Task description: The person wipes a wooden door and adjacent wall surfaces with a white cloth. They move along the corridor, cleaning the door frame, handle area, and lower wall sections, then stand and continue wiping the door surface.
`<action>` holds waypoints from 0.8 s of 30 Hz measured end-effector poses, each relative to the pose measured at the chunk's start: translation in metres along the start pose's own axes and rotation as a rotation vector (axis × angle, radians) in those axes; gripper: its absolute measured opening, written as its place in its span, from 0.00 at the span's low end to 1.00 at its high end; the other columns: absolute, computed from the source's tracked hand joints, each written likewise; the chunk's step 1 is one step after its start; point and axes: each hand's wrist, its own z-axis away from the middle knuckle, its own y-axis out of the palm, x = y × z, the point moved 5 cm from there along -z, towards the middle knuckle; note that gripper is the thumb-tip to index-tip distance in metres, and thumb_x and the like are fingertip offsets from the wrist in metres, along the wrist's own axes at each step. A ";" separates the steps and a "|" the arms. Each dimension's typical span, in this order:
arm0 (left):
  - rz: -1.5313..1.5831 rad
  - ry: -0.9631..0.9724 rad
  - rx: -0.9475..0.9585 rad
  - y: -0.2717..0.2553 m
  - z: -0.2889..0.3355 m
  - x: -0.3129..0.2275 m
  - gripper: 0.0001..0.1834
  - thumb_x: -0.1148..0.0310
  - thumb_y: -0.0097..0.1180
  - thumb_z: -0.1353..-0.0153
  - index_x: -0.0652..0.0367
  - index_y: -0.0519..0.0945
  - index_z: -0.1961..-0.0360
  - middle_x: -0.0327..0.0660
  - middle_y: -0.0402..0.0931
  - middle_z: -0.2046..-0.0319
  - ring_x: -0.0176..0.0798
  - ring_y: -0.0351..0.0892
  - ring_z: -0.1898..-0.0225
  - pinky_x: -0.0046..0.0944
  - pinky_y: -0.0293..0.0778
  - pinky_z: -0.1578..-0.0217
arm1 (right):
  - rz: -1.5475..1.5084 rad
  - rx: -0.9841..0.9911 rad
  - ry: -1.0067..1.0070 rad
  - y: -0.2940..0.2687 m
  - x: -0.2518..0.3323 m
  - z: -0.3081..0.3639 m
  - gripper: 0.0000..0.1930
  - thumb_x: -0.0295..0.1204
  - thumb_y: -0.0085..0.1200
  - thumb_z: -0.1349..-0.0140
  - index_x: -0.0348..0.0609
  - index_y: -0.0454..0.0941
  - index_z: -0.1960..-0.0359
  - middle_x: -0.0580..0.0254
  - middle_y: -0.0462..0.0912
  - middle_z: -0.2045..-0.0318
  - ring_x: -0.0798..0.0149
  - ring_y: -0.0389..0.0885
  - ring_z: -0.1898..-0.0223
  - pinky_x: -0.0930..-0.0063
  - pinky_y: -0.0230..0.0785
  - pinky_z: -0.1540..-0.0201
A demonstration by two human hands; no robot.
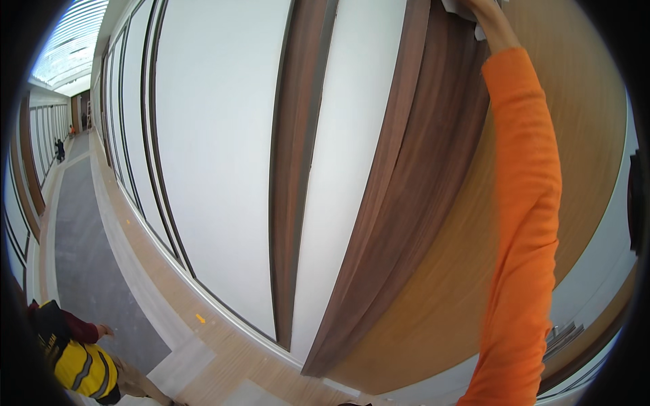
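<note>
Up near the top edge of my view, my right hand [485, 9] is at a white sheet [459, 8], cloth or paper, in front of the dark wood frame [433, 135]. My orange sleeve [525, 203] crosses the tan wood panel [440, 304] and blocks part of it. To the left run white wall panels [217, 135] and a brown wood strip [291, 169]. A co-worker in a yellow vest [84, 369] is at lower left, partly lost in the dark rim. My fingers are cut off, so I can't tell whether they grip or merely press; my left hand is out of view, its state unknown. Distant figures down the corridor [95, 257] are too small to make out.
</note>
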 end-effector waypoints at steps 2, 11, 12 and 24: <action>0.017 0.023 -0.025 -0.006 -0.002 0.001 0.20 0.52 0.58 0.31 0.56 0.89 0.51 0.40 0.80 0.77 0.36 0.75 0.80 0.43 0.73 0.81 | -0.026 0.182 -0.192 -0.001 0.035 0.019 0.40 0.58 0.35 0.17 0.36 0.60 0.20 0.41 0.58 0.19 0.42 0.57 0.19 0.57 0.50 0.18; 0.082 0.152 0.015 0.012 -0.012 -0.019 0.21 0.54 0.56 0.31 0.59 0.89 0.52 0.42 0.83 0.74 0.38 0.79 0.77 0.42 0.76 0.79 | 0.189 0.090 -0.433 0.091 0.013 0.188 0.38 0.62 0.51 0.25 0.39 0.77 0.31 0.36 0.76 0.32 0.41 0.72 0.28 0.49 0.62 0.25; 0.087 0.151 0.003 0.011 -0.010 -0.018 0.21 0.54 0.56 0.31 0.60 0.89 0.52 0.42 0.83 0.73 0.38 0.79 0.77 0.42 0.77 0.79 | 0.203 0.171 -0.392 0.093 0.026 0.215 0.38 0.61 0.51 0.24 0.40 0.76 0.30 0.38 0.76 0.32 0.41 0.71 0.28 0.47 0.59 0.24; -0.069 0.115 -0.097 -0.045 -0.001 0.005 0.19 0.51 0.60 0.30 0.53 0.89 0.52 0.39 0.79 0.79 0.35 0.71 0.83 0.42 0.70 0.83 | -0.168 0.655 -0.364 0.086 0.035 0.382 0.34 0.68 0.47 0.27 0.56 0.79 0.37 0.53 0.77 0.38 0.44 0.76 0.35 0.50 0.67 0.29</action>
